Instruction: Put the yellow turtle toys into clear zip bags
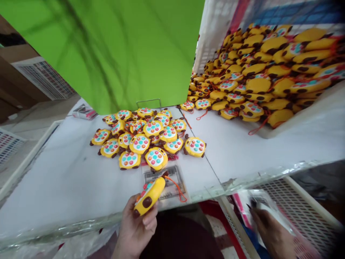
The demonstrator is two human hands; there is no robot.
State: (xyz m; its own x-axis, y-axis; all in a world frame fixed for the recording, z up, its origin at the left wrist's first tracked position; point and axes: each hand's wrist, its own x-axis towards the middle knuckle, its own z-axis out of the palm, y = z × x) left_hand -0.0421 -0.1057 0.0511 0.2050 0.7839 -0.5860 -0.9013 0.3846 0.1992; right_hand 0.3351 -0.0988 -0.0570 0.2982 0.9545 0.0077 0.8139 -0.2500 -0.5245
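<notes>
My left hand [137, 226] is closed around a yellow animal-shaped toy [151, 196]. The toy is tipped on its side, showing a brown spot, coloured bumps and an orange cord loop [179, 189]. Behind it, a clear plastic bag [172, 174] with a printed insert lies flat near the table edge. Similar yellow toys [140, 143] with white, dotted fronts are heaped beyond the bag. Down at the right, my right hand [275, 230] is over a clear bag with a pink edge [244, 210] in a crate; its fingers are blurred, so their grip is unclear.
A large green panel [134, 54] stands behind the heap. At the right, a tipped white basket [318, 104] spills many yellow toys onto the table [61, 180]. The white crate [299, 201] sits below the table's front edge. Small packets [84, 111] lie at the left back.
</notes>
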